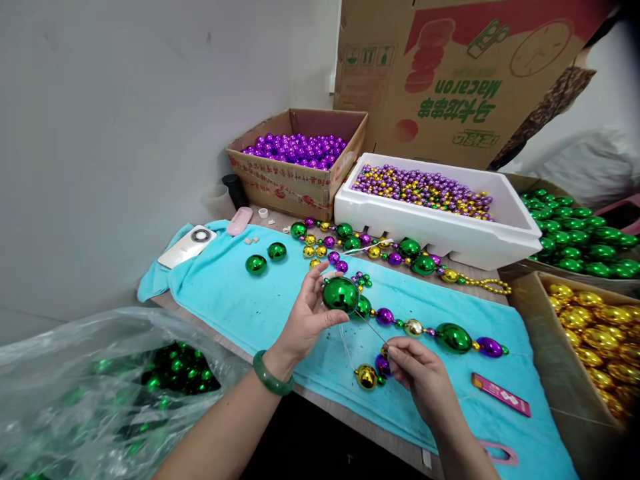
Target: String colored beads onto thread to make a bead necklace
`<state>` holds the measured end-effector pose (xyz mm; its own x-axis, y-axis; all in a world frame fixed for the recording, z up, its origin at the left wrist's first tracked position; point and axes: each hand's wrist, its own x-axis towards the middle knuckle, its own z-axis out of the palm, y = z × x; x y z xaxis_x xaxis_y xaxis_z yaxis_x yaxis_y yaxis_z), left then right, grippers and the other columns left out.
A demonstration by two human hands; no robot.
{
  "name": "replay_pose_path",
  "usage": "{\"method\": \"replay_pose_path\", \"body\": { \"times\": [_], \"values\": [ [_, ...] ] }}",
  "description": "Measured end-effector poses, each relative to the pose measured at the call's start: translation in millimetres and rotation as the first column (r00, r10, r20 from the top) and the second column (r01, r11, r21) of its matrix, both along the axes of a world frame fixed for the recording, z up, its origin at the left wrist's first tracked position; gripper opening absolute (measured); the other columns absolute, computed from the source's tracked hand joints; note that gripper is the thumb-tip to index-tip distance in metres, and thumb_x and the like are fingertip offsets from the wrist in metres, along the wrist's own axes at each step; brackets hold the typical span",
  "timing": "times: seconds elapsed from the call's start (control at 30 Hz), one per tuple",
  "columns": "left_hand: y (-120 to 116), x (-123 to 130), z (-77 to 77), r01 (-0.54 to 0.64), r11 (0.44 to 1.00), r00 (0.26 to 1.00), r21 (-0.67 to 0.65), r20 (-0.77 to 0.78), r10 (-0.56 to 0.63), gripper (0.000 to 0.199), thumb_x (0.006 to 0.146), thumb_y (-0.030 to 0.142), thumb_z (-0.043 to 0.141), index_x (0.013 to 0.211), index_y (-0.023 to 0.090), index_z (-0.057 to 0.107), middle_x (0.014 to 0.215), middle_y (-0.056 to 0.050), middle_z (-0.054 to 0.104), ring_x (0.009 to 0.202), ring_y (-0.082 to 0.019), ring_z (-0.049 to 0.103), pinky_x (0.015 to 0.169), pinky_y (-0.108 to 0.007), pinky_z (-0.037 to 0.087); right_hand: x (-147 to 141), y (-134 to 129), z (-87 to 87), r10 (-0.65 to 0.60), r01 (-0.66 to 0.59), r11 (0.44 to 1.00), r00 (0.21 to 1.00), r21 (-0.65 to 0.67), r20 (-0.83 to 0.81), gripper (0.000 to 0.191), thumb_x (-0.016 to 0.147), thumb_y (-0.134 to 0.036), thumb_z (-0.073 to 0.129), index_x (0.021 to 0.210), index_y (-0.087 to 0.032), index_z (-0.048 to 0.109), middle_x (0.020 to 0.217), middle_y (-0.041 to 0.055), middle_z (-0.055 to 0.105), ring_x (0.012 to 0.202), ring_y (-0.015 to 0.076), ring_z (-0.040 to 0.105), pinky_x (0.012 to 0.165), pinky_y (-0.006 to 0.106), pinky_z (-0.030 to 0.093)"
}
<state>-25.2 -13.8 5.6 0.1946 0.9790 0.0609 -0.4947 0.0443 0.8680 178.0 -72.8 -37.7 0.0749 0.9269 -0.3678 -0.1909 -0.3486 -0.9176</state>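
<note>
Green bead (340, 294): over turquoise towel (215, 283) | left hand (304, 323): grips this bead between thumb and fingers | right hand (421, 370): pinches thin needle (373, 329), also over towel | advice: hold bead steady, keep needle straight, guide gently

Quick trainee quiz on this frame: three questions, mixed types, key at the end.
1. Multiple choice: what does the left hand hold?
A) pink case
B) large green bead
C) white device

2. True or false: the magenta packet lies on the blue cloth.

3. Fill in the blank: the cardboard box just left of the white foam box in the picture holds ____ beads.

Key:
1. B
2. True
3. Purple
</note>
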Motion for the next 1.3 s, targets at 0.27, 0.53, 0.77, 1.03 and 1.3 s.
{"method": "replay_pose_path", "body": {
  "times": [0.27, 0.53, 0.77, 1.03, 1.3],
  "values": [
    [0, 7, -0.6, -0.04, 0.998, 0.999, 0.037, 0.028, 0.039, 0.054, 0.062, 0.013, 0.079, 0.107, 0.025, 0.052, 0.108, -0.001, 0.054, 0.095, -0.014, 0.055, 0.082, -0.024, 0.046, 3, 4, -8.6, -0.009, 0.009, 1.0, 1.0, -0.016, 0.005, 0.031, 0.06, -0.043, 0.079, 0.073, -0.017, 0.068, 0.052, -0.0014, 0.054, 0.045, 0.0094, 0.045, 0.041, 0.021, 0.028],
    [-3, 10, -3.7, -0.018, 0.996, 0.999, 0.084, -0.035, 0.021, 0.056, 0.062, 0.012, 0.078, 0.109, 0.025, 0.05, 0.108, -0.001, 0.056, 0.096, -0.015, 0.056, 0.083, -0.025, 0.045, 5, 5, -5.0, -0.019, 0.013, 0.997, 0.997, 0.074, 0.08, 0.031, 0.061, -0.045, 0.078, 0.071, -0.017, 0.069, 0.049, -0.0021, 0.051, 0.044, 0.0086, 0.043, 0.04, 0.02, 0.03],
    [-4, 23, -12.1, 0.132, 0.987, 0.986, -0.087, -0.094, -0.14, 0.059, 0.059, 0.013, 0.08, 0.107, 0.022, 0.047, 0.098, -0.002, 0.059, 0.088, -0.014, 0.057, 0.079, -0.026, 0.046, -2, 4, -3.7, 0.007, -0.008, 0.998, 1.0, 0.058, 0.015, 0.036, 0.064, -0.047, 0.076, 0.076, -0.017, 0.062, 0.053, -0.0009, 0.057, 0.045, 0.0096, 0.049, 0.039, 0.019, 0.032],
    [8, 27, -9.9, 0.397, 0.915, 0.868, -0.063, -0.298, -0.397, 0.068, 0.058, 0.027, 0.082, 0.118, 0.022, 0.051, 0.114, -0.01, 0.057, 0.097, -0.02, 0.057, 0.078, -0.03, 0.048, 4, 8, -3.5, 0.032, -0.025, 0.998, 0.99, 0.052, -0.137, 0.03, 0.068, -0.042, 0.075, 0.074, -0.017, 0.059, 0.056, 0.0006, 0.061, 0.045, 0.0092, 0.05, 0.038, 0.018, 0.032],
    [84, 20, -51.0, 0.142, 0.966, 0.327, 0.215, -0.932, 0.16, 0.019, 0.084, 0.022, 0.053, 0.095, 0.018, 0.068, 0.099, -0.007, 0.067, 0.095, -0.02, 0.059, 0.089, -0.034, 0.044, 19, 7, -3.6, -0.143, 0.152, 0.988, 0.963, 0.022, -0.229, 0.027, 0.064, -0.033, 0.078, 0.073, -0.018, 0.057, 0.054, -0.0006, 0.059, 0.047, 0.0092, 0.05, 0.039, 0.017, 0.032]
  ]
}}
